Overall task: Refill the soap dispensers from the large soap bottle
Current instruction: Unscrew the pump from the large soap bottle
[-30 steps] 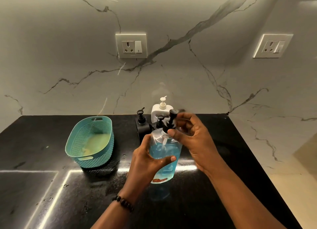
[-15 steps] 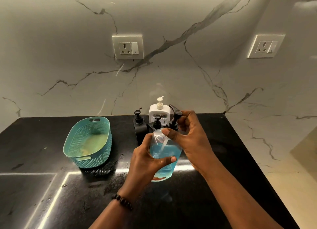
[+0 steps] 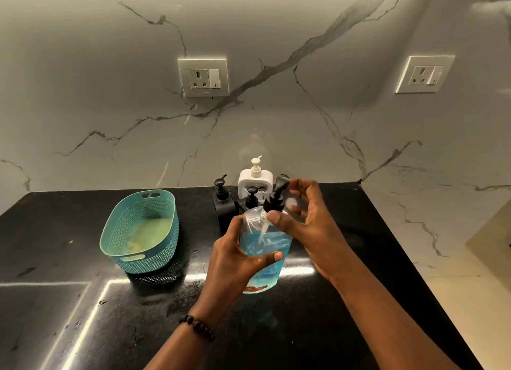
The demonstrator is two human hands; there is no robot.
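Observation:
A clear bottle of blue soap [image 3: 262, 248] is held above the black counter, tilted slightly. My left hand [image 3: 235, 261] wraps its body. My right hand [image 3: 307, 225] grips the bottle's black pump top [image 3: 275, 199] at the neck, thumb on the collar. Behind stand two black dispensers [image 3: 221, 195] [image 3: 252, 196] and a white dispenser [image 3: 255, 180] with a cream pump, against the wall.
A teal perforated basket [image 3: 132, 259] sits to the left on the black counter [image 3: 83, 314]. The marble wall carries two socket plates [image 3: 203, 77] [image 3: 424, 75]. The counter's right edge [image 3: 409, 259] drops off to a pale floor.
The pump top has turned in my right hand, its spout now pointing up and to the right. The bottle stays held in my left hand at about the same spot.

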